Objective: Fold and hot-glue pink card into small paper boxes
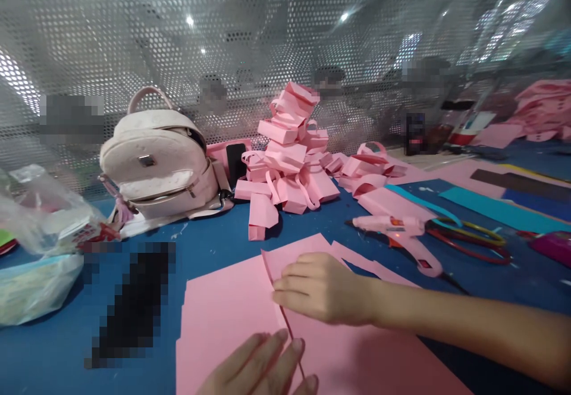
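Your left hand (263,365) and right hand (319,288) press flat, fingers open, on light, floppy pink paper (223,312); pinch its folded edge.

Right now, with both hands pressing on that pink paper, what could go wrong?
1. The right hand and left hand press a fold in the pink sheet; if the sheet slides on the stack, the crease may run crooked.
2. The glue gun lies close beside the right forearm; if hot, it might burn the arm.
3. The scissors could snag a sleeve-less arm too.
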The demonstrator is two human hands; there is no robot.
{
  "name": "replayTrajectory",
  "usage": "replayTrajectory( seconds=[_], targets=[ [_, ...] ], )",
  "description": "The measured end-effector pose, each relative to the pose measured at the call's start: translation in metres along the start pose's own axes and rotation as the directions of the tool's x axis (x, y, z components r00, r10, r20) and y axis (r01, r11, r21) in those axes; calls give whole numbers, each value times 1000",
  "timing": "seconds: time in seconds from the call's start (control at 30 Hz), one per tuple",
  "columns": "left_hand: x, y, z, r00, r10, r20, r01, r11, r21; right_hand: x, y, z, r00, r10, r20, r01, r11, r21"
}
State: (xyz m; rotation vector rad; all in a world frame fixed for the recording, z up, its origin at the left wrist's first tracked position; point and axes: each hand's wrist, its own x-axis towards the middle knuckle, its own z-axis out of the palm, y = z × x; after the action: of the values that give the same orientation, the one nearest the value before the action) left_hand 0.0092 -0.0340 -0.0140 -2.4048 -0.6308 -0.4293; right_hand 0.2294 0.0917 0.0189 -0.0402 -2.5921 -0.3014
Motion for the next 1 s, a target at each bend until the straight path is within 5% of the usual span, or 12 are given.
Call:
replayTrajectory(
  seconds=[0.2, 0.63, 1.0],
  targets=[
    [-8, -2, 5, 997, -32, 64, 32, 999, -8, -10, -10, -10, 988, 113, 109, -121, 990, 69],
    [6, -33, 7, 986, -104, 129, 114, 991, -71, -30, -6, 1, 937, 344, 59, -347, 907, 240],
    [-11, -28, 31, 984, -94, 153, 114, 985, -130, -31, -5, 4, 933, 350, 80, -359, 897, 257]
  ],
)
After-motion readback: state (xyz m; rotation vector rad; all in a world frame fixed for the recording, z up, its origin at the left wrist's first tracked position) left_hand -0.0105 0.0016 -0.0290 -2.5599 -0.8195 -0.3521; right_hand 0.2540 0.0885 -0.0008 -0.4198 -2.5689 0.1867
